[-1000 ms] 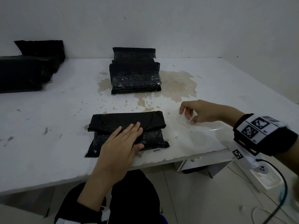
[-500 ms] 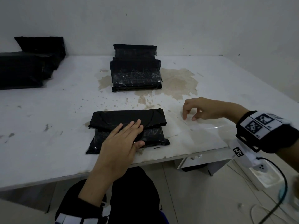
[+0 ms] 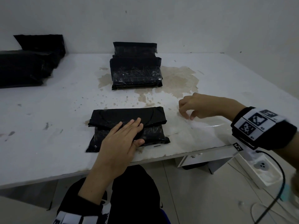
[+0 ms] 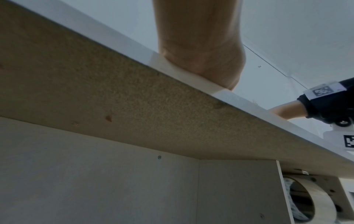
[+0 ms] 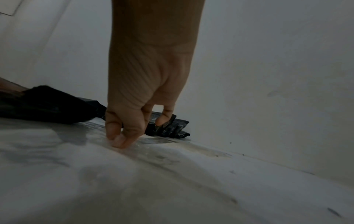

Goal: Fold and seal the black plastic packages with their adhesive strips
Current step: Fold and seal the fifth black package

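The white bench point(image 3: 48, 126) is the biggest thing here, stained brown toward the back and chipped along the near edge. It carries three lots of black packages. A pile of packages point(image 3: 25, 67) sits at the far left, against the wall, probably set aside there to keep the working space free. A stack of two packages point(image 3: 135, 73) lies at the middle back, well apart from the front edge; whether these are waiting or done cannot be told.

The package being worked point(image 3: 127, 126) lies close to the near edge, right in front of the person, where both arms can reach it. Its top flap is folded down over the body, so it reads as a short, thick, wrinkled black bundle with a crease line across the middle and scuffed, dusty-looking plastic below the flap.

The left hand point(image 3: 123, 143) lies flat on that flap, fingers straight and together, thumb at the near edge; this looks like pressing the fold down so the sticky strip can take hold.

The right hand point(image 3: 202, 105) is off to the right of the package, not touching it. Its fingers point(image 5: 118, 139) are curled with the tips pinched on a thin clear strip point(image 3: 208, 125) lying on the bench, likely the peeled backing being put aside.
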{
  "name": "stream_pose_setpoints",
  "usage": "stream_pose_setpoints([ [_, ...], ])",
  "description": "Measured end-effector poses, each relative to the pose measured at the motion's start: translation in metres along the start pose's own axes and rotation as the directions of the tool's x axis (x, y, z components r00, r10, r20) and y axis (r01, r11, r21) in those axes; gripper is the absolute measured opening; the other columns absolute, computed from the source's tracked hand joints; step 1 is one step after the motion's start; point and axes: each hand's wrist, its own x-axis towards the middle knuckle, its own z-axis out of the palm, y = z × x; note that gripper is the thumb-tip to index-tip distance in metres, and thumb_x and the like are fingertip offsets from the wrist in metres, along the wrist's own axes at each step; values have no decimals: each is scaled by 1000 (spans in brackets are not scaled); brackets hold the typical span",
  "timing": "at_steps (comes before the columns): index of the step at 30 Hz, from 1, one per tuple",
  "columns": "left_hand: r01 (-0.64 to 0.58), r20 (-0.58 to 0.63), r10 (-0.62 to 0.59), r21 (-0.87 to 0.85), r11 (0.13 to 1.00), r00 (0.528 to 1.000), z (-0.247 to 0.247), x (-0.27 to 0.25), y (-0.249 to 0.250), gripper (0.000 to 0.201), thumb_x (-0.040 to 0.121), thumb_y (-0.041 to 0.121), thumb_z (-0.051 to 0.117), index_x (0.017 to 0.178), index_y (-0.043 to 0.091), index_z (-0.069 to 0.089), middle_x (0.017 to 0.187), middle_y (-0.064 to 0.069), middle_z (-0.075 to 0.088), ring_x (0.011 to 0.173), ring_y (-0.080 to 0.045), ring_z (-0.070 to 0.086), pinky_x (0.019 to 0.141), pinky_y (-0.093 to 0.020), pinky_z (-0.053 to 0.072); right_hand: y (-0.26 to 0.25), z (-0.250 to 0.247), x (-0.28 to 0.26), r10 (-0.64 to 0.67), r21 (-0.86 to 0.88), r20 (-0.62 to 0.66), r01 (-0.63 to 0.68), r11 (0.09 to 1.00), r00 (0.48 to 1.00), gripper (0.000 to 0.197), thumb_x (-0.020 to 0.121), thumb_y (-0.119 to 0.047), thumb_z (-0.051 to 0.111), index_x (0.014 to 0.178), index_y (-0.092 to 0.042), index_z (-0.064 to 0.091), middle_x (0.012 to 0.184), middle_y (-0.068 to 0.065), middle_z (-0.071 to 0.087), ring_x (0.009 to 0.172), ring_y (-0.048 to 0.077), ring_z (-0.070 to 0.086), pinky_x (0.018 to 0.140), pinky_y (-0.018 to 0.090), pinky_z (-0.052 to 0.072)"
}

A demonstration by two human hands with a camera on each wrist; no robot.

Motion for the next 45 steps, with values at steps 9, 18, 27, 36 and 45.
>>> stream_pose_setpoints([
  [9, 0, -6, 0, -4, 1000, 1000, 0, 0, 0, 59, 99, 45, 17, 125, 9, 57, 135, -2, 52, 126, -10, 40, 106, -24, 19, -5, -16, 10, -21, -133, 181, 45, 990, 983, 40, 77, 1, 65, 63, -27, 39, 79, -16, 37, 82, 6, 36, 72, 16, 26],
  [18, 1, -9, -2, -35, 999, 1000, 0, 0, 0, 64, 98, 49, 13, 127, 11, 55, 137, -1, 50, 127, -7, 37, 107, -23, 17, -15, -31, 32, -65, -359, 363, 204, 911, 930, 46, 72, 6, 63, 56, -27, 36, 76, -12, 34, 87, 20, 52, 79, 39, 50],
  [27, -2, -5, 1, -56, 998, 1000, -1, 0, -1, 65, 97, 49, 12, 126, 10, 57, 136, -1, 51, 126, -10, 43, 107, -26, 20, 6, -54, 17, 5, -51, 267, 9, 999, 964, 37, 72, 11, 53, 59, -22, 46, 67, -14, 57, 65, -2, 50, 56, 19, 38],
  [36, 23, -10, -23, -74, 997, 1000, -3, 0, 3, 68, 96, 53, 10, 123, 13, 59, 133, 1, 54, 124, -9, 47, 105, -21, 18, -17, -88, 19, -75, -171, 80, 88, 981, 994, 44, 77, 12, 49, 60, -26, 35, 74, -4, 54, 73, 10, 48, 55, 11, 31],
  [45, 135, -51, -138, -67, 989, 989, -11, -10, 7, 59, 83, 57, 32, 102, 19, 72, 114, 3, 67, 105, -11, 64, 88, -29, 48, -105, -190, 10, -290, 90, -511, 387, 918, 809, 16, 75, -29, 55, 72, -14, 51, 69, -8, 53, 68, 7, 53, 69, 19, 47],
])
